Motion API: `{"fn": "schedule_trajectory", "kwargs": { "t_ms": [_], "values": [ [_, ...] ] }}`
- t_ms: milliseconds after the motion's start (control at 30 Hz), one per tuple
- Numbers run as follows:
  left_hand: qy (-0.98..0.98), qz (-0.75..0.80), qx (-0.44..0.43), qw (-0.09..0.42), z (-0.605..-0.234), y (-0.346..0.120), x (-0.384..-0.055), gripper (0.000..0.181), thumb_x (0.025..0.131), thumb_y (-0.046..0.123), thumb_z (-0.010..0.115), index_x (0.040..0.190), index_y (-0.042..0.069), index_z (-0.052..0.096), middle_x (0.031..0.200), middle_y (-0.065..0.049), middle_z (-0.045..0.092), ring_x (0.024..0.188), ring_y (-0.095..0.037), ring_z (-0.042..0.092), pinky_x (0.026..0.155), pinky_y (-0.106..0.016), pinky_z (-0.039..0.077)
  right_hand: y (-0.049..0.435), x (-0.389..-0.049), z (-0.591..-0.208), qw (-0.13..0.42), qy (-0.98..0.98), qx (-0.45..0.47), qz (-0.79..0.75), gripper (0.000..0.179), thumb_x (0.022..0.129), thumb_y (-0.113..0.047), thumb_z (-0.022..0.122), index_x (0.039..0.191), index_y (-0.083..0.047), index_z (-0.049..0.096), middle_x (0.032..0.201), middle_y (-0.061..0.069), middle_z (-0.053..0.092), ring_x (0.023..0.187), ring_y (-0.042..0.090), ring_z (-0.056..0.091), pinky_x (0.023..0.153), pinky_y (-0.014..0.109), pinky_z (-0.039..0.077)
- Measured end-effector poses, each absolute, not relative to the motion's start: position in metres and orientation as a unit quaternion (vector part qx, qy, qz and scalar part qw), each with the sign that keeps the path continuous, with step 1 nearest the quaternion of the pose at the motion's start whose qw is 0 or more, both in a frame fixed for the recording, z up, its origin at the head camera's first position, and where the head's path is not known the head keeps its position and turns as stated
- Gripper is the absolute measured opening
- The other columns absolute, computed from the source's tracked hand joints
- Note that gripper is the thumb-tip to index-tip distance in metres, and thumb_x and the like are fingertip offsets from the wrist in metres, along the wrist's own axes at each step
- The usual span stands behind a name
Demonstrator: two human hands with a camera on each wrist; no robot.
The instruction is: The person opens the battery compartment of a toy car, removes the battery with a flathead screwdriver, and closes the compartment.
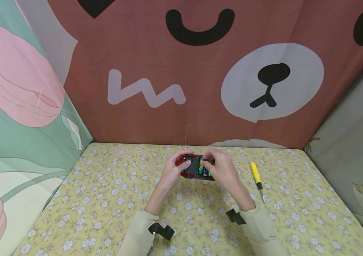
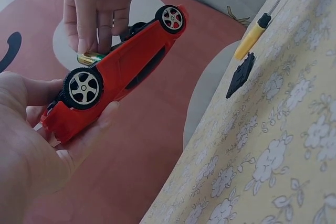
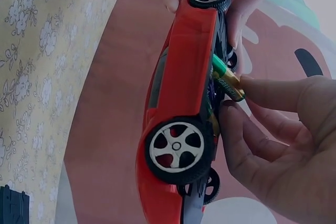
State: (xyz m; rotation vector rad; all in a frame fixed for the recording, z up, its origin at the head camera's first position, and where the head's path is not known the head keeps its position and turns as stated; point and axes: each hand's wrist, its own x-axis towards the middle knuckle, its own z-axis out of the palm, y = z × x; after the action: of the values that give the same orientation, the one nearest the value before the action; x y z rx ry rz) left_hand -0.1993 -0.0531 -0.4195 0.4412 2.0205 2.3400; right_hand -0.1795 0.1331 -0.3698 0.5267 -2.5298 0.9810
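Note:
A red toy car (image 1: 195, 168) is held above the table, its black underside facing up in the head view. My left hand (image 1: 175, 166) grips one end of it, thumb on the underside. In the right wrist view a green and gold battery (image 3: 229, 78) sticks up at a slant from the battery compartment. My right hand (image 1: 222, 168) pinches the raised end of that battery between thumb and finger. Other batteries (image 1: 204, 172) lie in the compartment, partly covered by the right hand.
A screwdriver with a yellow handle (image 1: 255, 173) lies on the flowered tablecloth (image 1: 120, 199) to the right. Close to it in the left wrist view lies a small black plastic cover (image 2: 241, 76). A printed cloth (image 1: 156, 124) hangs behind the table.

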Motion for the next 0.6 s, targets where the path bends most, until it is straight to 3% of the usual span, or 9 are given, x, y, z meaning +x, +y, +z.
{"fn": "schedule_trajectory", "kwargs": {
  "t_ms": [600],
  "values": [
    [0.644,0.752,0.139,0.0,-0.4188,-0.0525,-0.2001,0.036,0.1,0.001,0.062,0.135,-0.004,0.062,0.129,-0.017,0.063,0.108,-0.022,0.062,0.085,-0.031,0.055,0.1316,-0.1815,-0.3733,0.198,-0.89,0.22,0.347,0.019,0.085,0.001,0.083,0.103,0.0,0.074,0.09,0.011,0.069,0.079,0.024,0.067,0.069,0.039,0.057]
  ]
}}
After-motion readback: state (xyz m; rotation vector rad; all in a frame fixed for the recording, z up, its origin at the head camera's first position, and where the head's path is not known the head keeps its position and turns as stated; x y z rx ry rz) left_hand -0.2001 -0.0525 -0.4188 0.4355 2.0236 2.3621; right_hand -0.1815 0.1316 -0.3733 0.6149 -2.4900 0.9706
